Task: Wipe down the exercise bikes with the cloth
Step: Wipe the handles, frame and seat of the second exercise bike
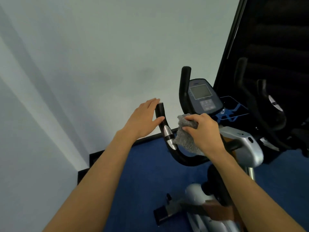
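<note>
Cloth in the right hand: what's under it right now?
The grey cloth hangs from the right hand, its lower corner at the silver sensor plate on the black handlebar. Below it show the handlebar's bend and blue floor. Whatever lies directly behind it is covered.

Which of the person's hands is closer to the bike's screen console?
Right. The right hand, gripping the cloth, sits just below the console; the left hand rests on the handlebar farther left.

Both arms extended; left hand [143, 118] fingers straight, right hand [204, 129] fingers curled, pinching cloth [185, 139].
</note>
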A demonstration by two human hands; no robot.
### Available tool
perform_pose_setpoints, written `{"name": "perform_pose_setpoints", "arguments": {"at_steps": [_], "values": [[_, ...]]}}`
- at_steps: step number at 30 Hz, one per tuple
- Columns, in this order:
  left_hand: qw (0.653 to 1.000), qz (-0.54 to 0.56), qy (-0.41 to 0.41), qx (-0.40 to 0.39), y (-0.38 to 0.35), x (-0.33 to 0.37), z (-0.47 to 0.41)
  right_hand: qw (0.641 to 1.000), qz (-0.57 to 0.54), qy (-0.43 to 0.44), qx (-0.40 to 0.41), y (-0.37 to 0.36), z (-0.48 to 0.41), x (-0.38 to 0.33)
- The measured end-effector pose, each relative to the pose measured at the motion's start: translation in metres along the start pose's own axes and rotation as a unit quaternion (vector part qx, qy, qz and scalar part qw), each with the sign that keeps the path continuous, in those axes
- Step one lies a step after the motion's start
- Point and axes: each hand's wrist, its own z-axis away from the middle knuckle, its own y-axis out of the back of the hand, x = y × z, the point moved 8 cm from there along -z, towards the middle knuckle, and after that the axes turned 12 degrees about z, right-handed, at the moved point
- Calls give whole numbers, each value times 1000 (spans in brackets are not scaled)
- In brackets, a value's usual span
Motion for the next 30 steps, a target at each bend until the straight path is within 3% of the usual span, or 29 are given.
{"name": "perform_pose_setpoints", "arguments": {"at_steps": [16, 24, 30], "values": [[995, 64, -8, 70, 22, -21, -30, 991, -121, 61, 3, -23, -53, -39], [992, 83, -26, 90, 21, -24, -31, 988, -145, 46, 14, -46, -55, -44], [984, 135, -16, 116, 17, -27, -26, 996, -72, 24, -37, -64, -44, -26]]}}
